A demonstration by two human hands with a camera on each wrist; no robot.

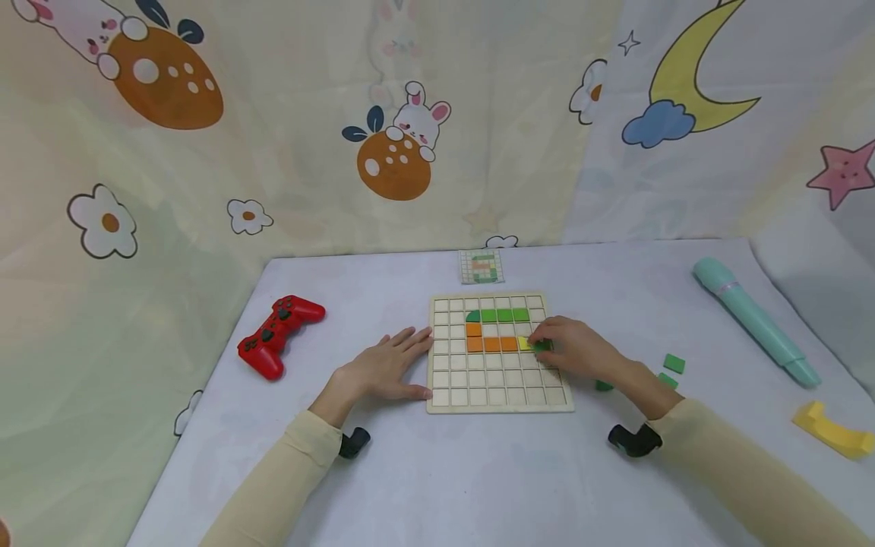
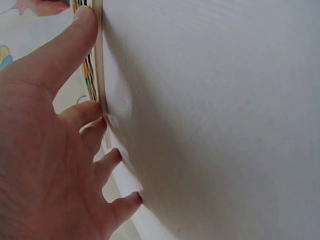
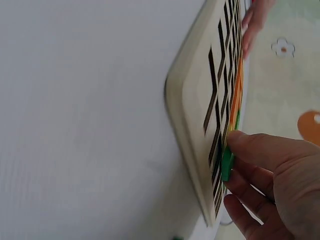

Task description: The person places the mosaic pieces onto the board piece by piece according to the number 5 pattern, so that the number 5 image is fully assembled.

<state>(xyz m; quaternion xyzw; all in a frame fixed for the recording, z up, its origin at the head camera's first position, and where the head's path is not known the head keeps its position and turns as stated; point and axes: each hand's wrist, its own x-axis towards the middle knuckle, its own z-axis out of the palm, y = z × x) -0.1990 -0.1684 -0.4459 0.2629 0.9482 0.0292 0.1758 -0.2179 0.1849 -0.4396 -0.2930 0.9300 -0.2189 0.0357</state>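
From here, a pale, square wooden grid board (image 1: 500,384) lies on the white-clothed table (image 1: 444,486). The person's left hand (image 1: 388,370) touches its left edge, fingers spread apart. The right hand (image 1: 577,349) pinches a small, flat green tile (image 3: 227,165) between thumb and finger at the board's right side; fingertips partly cover it, and I can't tell whether it sits in a cell. The right forearm partly hides some loose green tiles (image 1: 674,363).

Around the board (image 1: 440,386): at twelve o'clock, card (image 1: 481,267); at nine, controller (image 1: 273,333); at three, loose tiles (image 1: 674,364), then tube (image 1: 760,324) beyond.
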